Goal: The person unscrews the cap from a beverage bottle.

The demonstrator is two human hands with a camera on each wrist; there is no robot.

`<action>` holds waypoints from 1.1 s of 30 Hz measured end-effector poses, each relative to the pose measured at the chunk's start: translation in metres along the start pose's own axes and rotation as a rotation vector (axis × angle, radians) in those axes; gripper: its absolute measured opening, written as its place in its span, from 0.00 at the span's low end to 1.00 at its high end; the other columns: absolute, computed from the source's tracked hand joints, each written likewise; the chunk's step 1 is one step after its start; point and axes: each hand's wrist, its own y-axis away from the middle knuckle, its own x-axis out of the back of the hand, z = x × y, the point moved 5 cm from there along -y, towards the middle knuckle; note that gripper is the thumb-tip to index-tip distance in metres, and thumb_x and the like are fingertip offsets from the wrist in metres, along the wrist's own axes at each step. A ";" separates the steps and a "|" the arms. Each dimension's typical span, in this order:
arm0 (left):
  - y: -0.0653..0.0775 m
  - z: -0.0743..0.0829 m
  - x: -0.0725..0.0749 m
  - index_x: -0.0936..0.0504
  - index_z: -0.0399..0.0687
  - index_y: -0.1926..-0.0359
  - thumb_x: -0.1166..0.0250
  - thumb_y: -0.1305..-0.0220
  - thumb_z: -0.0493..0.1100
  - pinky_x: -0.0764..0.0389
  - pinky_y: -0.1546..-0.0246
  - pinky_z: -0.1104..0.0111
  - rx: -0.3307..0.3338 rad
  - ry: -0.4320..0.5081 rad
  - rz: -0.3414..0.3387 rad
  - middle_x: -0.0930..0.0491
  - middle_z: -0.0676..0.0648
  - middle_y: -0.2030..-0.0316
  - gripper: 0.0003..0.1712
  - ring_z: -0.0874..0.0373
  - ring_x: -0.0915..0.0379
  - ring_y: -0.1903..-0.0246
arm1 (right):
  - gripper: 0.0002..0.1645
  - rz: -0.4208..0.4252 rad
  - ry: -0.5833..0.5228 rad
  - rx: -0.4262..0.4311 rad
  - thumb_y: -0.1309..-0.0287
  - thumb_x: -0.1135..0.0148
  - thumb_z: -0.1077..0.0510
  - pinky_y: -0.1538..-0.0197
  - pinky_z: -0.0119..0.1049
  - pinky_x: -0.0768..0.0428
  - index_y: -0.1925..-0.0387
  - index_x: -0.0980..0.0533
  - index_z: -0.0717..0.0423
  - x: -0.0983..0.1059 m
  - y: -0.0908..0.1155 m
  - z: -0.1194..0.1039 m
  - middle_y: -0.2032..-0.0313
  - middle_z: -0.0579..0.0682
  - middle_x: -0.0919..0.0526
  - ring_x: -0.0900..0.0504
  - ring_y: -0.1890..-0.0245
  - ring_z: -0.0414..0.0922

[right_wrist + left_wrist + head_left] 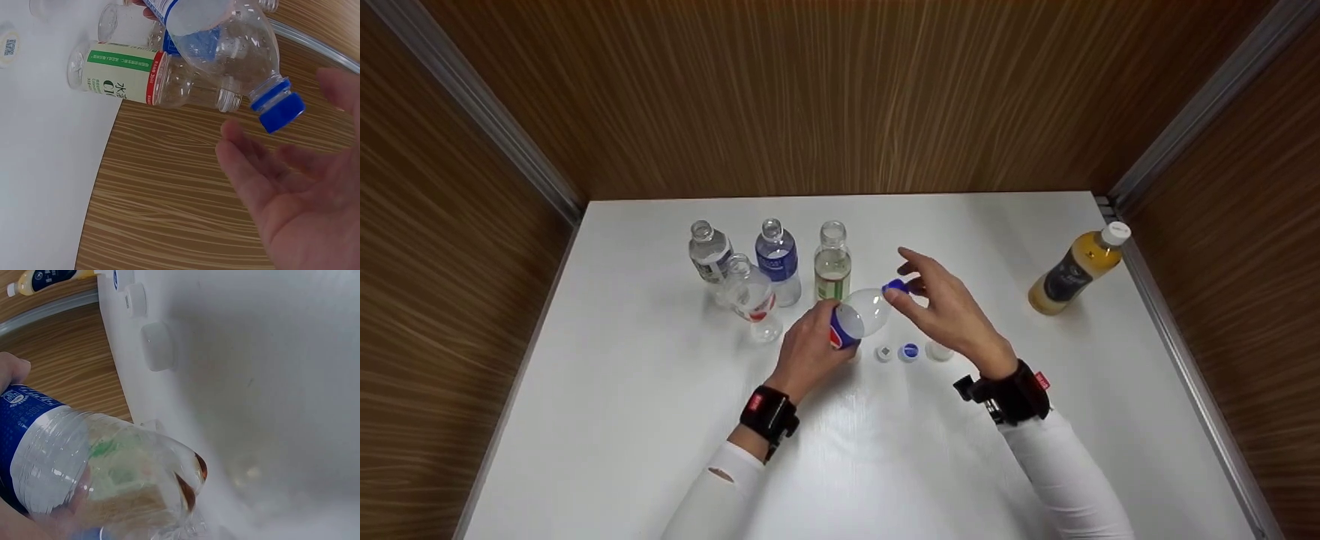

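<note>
My left hand [810, 346] grips a clear plastic soda bottle [870, 311] round its blue label. The bottle leans with its neck toward the right hand, and a little brown liquid [185, 492] shows at its base in the left wrist view. A blue cap [281, 112] sits on the mouth, with a gap between it and the blue ring below. Around that cap, my right hand [952, 315] has its fingers and thumb spread. In the right wrist view they stand apart from the cap. Just behind the held bottle is an uncapped bottle with a green label [121, 73].
Uncapped bottles stand at left: one blue-labelled [777, 259], one grey-labelled [710, 251], one with red print [750, 292]. A white cap [884, 352], a blue-topped cap [910, 351] and a wider whitish cap [940, 350] lie in front. A capped amber drink bottle [1069, 274] stands far right.
</note>
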 end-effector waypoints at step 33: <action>0.000 0.000 -0.001 0.28 0.40 0.39 0.16 0.53 0.45 0.17 0.53 0.51 -0.026 -0.020 0.009 0.17 0.39 0.52 0.43 0.44 0.17 0.55 | 0.19 -0.077 -0.126 0.160 0.34 0.34 0.70 0.41 0.36 0.19 0.43 0.22 0.62 0.000 0.002 -0.003 0.48 0.52 0.19 0.16 0.48 0.43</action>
